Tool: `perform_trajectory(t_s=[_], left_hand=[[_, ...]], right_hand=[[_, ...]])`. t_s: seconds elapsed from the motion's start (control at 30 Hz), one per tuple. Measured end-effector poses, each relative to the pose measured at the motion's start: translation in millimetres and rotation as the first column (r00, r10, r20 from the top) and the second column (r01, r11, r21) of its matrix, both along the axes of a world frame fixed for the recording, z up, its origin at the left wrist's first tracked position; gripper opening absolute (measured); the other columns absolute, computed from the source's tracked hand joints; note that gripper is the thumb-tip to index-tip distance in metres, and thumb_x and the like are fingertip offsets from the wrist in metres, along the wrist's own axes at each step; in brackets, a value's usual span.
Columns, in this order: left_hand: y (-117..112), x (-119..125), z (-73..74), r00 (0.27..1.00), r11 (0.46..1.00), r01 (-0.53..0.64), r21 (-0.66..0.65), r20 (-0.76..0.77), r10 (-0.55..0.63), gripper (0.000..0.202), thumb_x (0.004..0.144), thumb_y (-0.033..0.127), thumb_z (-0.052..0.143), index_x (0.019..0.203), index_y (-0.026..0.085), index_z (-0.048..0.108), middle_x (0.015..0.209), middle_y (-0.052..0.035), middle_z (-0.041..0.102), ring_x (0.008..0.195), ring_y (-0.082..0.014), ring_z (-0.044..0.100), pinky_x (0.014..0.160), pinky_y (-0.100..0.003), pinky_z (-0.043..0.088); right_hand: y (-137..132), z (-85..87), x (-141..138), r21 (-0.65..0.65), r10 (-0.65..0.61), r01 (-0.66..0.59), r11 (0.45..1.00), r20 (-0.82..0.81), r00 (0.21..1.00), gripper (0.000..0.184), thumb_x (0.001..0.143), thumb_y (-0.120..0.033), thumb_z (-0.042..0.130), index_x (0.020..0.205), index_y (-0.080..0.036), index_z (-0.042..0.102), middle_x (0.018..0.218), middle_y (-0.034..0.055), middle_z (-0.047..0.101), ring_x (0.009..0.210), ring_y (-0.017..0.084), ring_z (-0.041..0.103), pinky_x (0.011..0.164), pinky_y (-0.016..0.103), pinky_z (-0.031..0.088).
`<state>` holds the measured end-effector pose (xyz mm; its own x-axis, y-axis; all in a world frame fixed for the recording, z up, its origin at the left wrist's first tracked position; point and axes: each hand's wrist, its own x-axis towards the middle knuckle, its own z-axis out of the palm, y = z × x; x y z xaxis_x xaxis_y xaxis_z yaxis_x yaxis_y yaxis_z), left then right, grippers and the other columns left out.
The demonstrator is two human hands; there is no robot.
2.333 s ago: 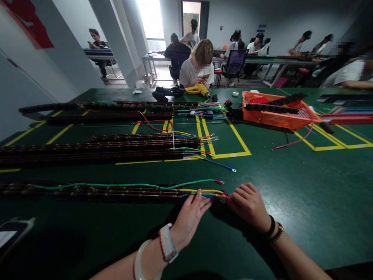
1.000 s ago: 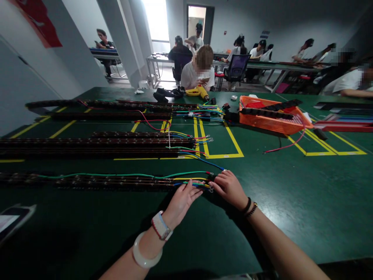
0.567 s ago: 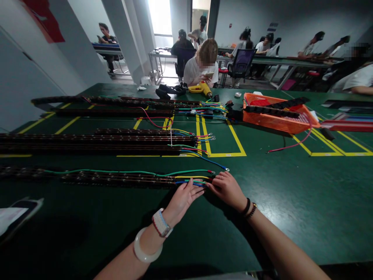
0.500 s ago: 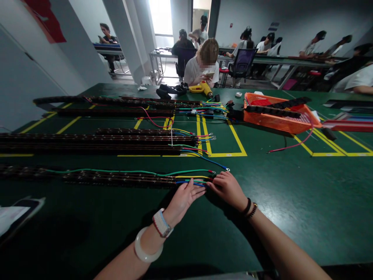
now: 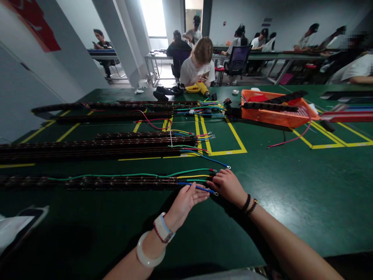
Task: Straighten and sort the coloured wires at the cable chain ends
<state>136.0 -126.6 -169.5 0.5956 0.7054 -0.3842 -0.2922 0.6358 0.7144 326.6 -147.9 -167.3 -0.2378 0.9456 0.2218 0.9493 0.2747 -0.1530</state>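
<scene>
The blue wire (image 5: 207, 190) lies across the left hand (image 5: 186, 198), which pinches it over the desk (image 5: 309, 210). Beside it, the right hand (image 5: 229, 188) seems to pinch the short green wire (image 5: 196, 180). This looks like sorting; the next move needs a light hold.

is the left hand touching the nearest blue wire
Touching. In the head view, the left hand holds the blue wire between thumb and fingers.

On the table (image 5: 305, 194), the near cable bundle (image 5: 116, 182) stretches left from the left hand (image 5: 186, 199) and right hand (image 5: 229, 186), with the middle bundle (image 5: 131, 151) behind it. On the far side, the heat gun (image 5: 202, 88) lies left of the basket (image 5: 268, 117)
</scene>
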Motion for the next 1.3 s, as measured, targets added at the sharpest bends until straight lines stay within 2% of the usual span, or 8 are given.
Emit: perform_trajectory(t_s=[0.17,0.33,0.47,0.73,0.87,1.0,1.13,1.3], left_hand=[[0.0,-3.1,3.6,0.999,0.999,0.030,-0.032,0.028,-0.029,0.023,0.090,0.028,0.046,0.095,0.007,0.057,0.093,-0.0166,0.069,0.091,-0.0260,0.066,0.093,-0.045,0.045],[-0.2,-1.6,5.1,0.999,0.999,0.013,-0.046,0.052,-0.011,0.022,0.089,0.028,0.048,0.093,0.009,0.058,0.094,-0.0152,0.069,0.093,-0.0253,0.065,0.094,-0.045,0.044],[-0.6,-0.4,3.7,0.997,0.999,0.006,-0.042,0.075,-0.003,0.025,0.088,0.031,0.050,0.093,0.009,0.060,0.094,-0.0143,0.069,0.093,-0.0242,0.065,0.095,-0.045,0.042],[-0.1,0.8,3.0,1.000,0.998,0.007,-0.069,0.018,-0.005,0.024,0.089,0.031,0.049,0.092,0.009,0.059,0.096,-0.0165,0.068,0.091,-0.0238,0.065,0.093,-0.044,0.044],[-2.0,0.0,5.2,0.991,0.986,0.130,-0.106,-0.013,-0.132,0.029,0.089,0.035,0.048,0.091,0.008,0.057,0.090,-0.0184,0.069,0.085,-0.0244,0.067,0.089,-0.043,0.045],[-6.5,0.0,6.6,0.958,0.958,0.282,-0.058,-0.044,-0.284,0.031,0.087,0.039,0.049,0.085,0.009,0.055,0.089,-0.0202,0.069,0.082,-0.0251,0.067,0.079,-0.039,0.049],[-9.3,1.1,5.2,0.938,0.942,0.336,0.001,-0.094,-0.334,0.033,0.084,0.044,0.052,0.086,0.011,0.054,0.087,-0.0171,0.069,0.076,-0.0234,0.068,0.069,-0.034,0.049],[-8.7,1.2,4.6,0.925,0.933,0.361,0.007,-0.130,-0.357,0.032,0.085,0.044,0.050,0.082,0.012,0.053,0.086,-0.0173,0.069,0.076,-0.0230,0.068,0.071,-0.035,0.049]], right_hand=[[1.2,0.5,-1.9,0.011,-0.032,0.031,0.999,0.082,0.996,0.035,0.090,-0.038,0.050,0.064,-0.018,0.061,0.068,0.0039,0.064,0.071,0.016,0.050,0.070,0.030,0.028],[-7.9,13.7,4.6,-0.070,-0.055,0.050,0.996,-0.069,0.996,0.041,0.093,-0.041,0.043,0.063,-0.018,0.059,0.061,0.0021,0.060,0.063,0.014,0.050,0.065,0.028,0.028],[-28.8,26.5,-6.0,-0.100,-0.086,0.072,0.992,-0.144,0.986,0.043,0.092,-0.044,0.042,0.059,-0.019,0.054,0.058,0.0012,0.056,0.062,0.014,0.049,0.064,0.028,0.027],[-44.9,13.6,-18.7,-0.110,-0.197,0.181,0.977,-0.156,0.968,0.038,0.093,-0.035,0.042,0.060,-0.020,0.054,0.060,0.0018,0.058,0.060,0.015,0.050,0.061,0.029,0.028],[-36.4,12.6,-10.9,-0.133,-0.175,0.157,0.979,-0.141,0.974,0.037,0.092,-0.035,0.045,0.060,-0.020,0.056,0.060,0.0013,0.059,0.061,0.015,0.051,0.063,0.028,0.029],[-30.7,6.6,-9.1,-0.171,-0.115,0.096,0.981,-0.110,0.987,0.037,0.090,-0.034,0.048,0.057,-0.019,0.056,0.057,0.0008,0.060,0.059,0.014,0.050,0.061,0.028,0.029],[-28.9,-0.2,-12.2,-0.170,-0.048,0.032,0.985,-0.089,0.995,0.034,0.089,-0.027,0.050,0.057,-0.019,0.057,0.056,0.0015,0.060,0.056,0.013,0.051,0.060,0.027,0.030],[-17.3,18.7,-1.7,-0.184,0.007,-0.027,0.983,-0.109,0.994,0.036,0.091,-0.033,0.047,0.059,-0.019,0.057,0.056,0.0008,0.056,0.053,0.012,0.048,0.055,0.027,0.028]])
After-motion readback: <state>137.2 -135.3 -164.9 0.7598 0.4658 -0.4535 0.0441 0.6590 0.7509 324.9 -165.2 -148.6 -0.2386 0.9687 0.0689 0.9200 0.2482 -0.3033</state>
